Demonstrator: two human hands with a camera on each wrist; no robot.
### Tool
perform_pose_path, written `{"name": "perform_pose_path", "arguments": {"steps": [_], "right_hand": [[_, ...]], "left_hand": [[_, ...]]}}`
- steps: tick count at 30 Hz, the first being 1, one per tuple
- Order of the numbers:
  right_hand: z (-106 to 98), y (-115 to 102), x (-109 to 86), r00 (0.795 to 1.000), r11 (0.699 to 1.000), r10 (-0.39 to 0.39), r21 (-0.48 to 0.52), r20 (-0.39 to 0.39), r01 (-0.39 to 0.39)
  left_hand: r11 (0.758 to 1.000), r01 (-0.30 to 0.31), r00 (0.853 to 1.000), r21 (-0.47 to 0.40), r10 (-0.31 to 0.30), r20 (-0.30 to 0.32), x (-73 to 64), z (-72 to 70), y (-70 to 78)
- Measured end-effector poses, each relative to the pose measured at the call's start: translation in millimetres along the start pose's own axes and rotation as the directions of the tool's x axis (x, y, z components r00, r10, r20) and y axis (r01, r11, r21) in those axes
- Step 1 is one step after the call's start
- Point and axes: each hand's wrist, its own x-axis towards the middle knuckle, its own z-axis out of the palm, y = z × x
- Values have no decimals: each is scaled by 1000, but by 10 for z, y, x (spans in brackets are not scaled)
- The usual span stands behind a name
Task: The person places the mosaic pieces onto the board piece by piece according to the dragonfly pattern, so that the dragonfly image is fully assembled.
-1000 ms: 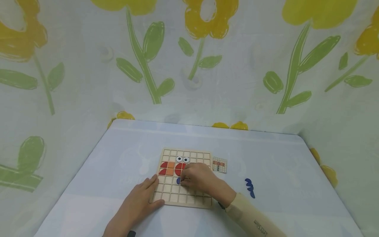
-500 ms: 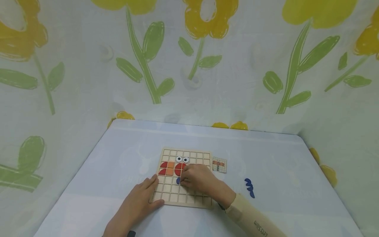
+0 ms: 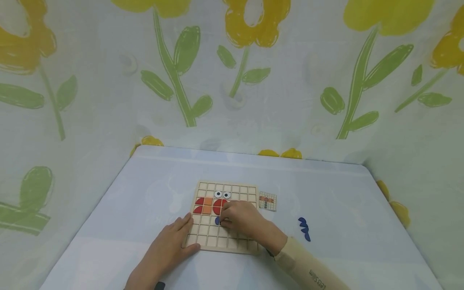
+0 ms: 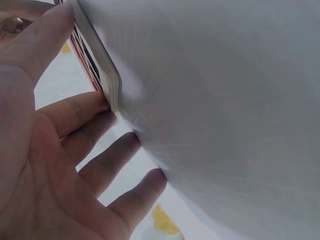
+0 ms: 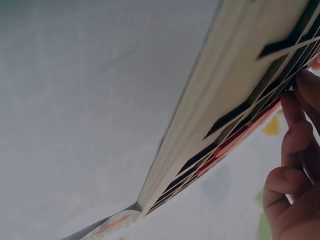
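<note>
A square wooden grid board (image 3: 217,241) lies on the table. My left hand (image 3: 170,243) rests at its left side, fingers extended, with thumb and index fingertips at the board's edge in the left wrist view. Over the middle of the board, my right hand (image 3: 241,219) has its thumb and fingers pinched together. At those fingertips a sliver of blue piece (image 5: 291,85) shows in the right wrist view, mostly hidden by the fingers. Just left of them, a rounded blue piece (image 3: 217,220) sits in a cell. Red pieces (image 3: 217,207), orange pieces (image 3: 207,206) and two eye pieces (image 3: 218,194) fill cells farther up.
A small pattern card (image 3: 267,201) with a printed grid lies right of the board. Farther right, several loose blue pieces (image 3: 304,229) form a short row on the pale table (image 3: 159,181). A flower-printed cloth (image 3: 282,96) stands behind the table.
Both hands keep their places on and beside the board. The head view has shifted very slightly; no piece has visibly moved.
</note>
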Motion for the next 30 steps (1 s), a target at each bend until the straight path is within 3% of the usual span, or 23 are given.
{"name": "perform_pose_path", "arguments": {"steps": [8, 16, 20, 25, 30], "right_hand": [[-39, 13, -121, 1000, 1000, 18, -17, 2, -17], [-288, 104, -414, 986, 988, 144, 73, -87, -138], [-432, 174, -617, 959, 971, 236, 67, -159, -228], [-542, 318, -915, 911, 945, 325, 67, -254, -319], [-585, 505, -1207, 862, 906, 415, 42, -290, -422]], "left_hand": [[1000, 12, 1000, -6, -12, 18, 6, -8, 38], [1000, 6, 1000, 0, -6, 14, 5, -1, 50], [1000, 4, 1000, 0, -4, 15, -4, -10, 53], [1000, 2, 1000, 1, -2, 18, -11, -30, 51], [1000, 9, 1000, 4, -9, 19, -9, -39, 34]]}}
